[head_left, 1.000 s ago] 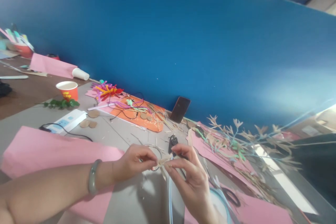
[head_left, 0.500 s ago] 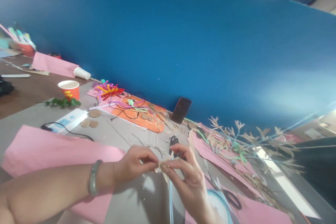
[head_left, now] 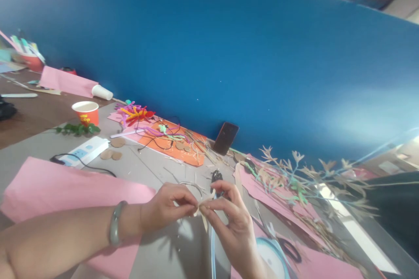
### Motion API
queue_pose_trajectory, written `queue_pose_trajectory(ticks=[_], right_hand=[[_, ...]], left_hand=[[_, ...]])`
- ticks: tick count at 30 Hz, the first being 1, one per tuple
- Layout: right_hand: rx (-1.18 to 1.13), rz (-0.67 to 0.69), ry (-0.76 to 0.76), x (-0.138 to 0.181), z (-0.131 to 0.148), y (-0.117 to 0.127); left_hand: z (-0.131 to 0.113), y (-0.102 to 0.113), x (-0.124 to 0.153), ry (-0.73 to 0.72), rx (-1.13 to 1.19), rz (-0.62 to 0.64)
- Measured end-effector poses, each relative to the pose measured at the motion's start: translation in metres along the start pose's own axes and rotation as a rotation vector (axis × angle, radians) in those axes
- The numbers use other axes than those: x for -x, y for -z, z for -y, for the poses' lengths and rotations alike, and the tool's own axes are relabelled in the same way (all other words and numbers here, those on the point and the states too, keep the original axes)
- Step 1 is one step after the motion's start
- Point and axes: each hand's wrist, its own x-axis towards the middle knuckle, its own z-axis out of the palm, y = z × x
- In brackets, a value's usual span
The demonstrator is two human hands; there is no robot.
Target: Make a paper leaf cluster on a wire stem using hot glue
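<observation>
1. I see a flat, dark phone (head_left: 225, 138) standing tilted by the tall, smooth blue wall (head_left: 212, 52), at the back of the grey table (head_left: 170, 253).
2. The left hand (head_left: 172, 202) is in front of the phone and to its left. Its thumb and finger pinch a thin, pale tan strip (head_left: 207, 199). A smooth, grey-green bangle (head_left: 114, 224) goes around that wrist.
3. The right hand (head_left: 234, 222) is in front of the phone too. Its thumb and pointer finger pinch the same strip, right beside the left fingertips.
4. The strip is between the two hands, in front of the phone and a bit left. One pointy end hangs down.
5. Below the strip, I see a long, narrow, light blue band (head_left: 213, 248), well in front of the phone. I can't tell if the two are joined.
6. Left of the phone lies a flat orange sheet (head_left: 193, 157). Farther left is a heap of fuzzy purple, orange and red sticks (head_left: 139, 113), then a round red cup with a white rim (head_left: 87, 114).
7. Right of the phone are light blue stems with pale tan leaves (head_left: 291, 170). In front and to the right, I see scissors with black handles (head_left: 290, 250).
</observation>
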Motion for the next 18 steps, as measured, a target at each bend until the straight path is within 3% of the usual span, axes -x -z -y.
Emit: queue_pose_trajectory(ticks=[18], right_hand=[[-0.087,0.032,-0.114,-0.0025,0.0051,0.0028]], left_hand=[[-0.0019,0.0018,-0.0021,0.019,0.057,0.017]])
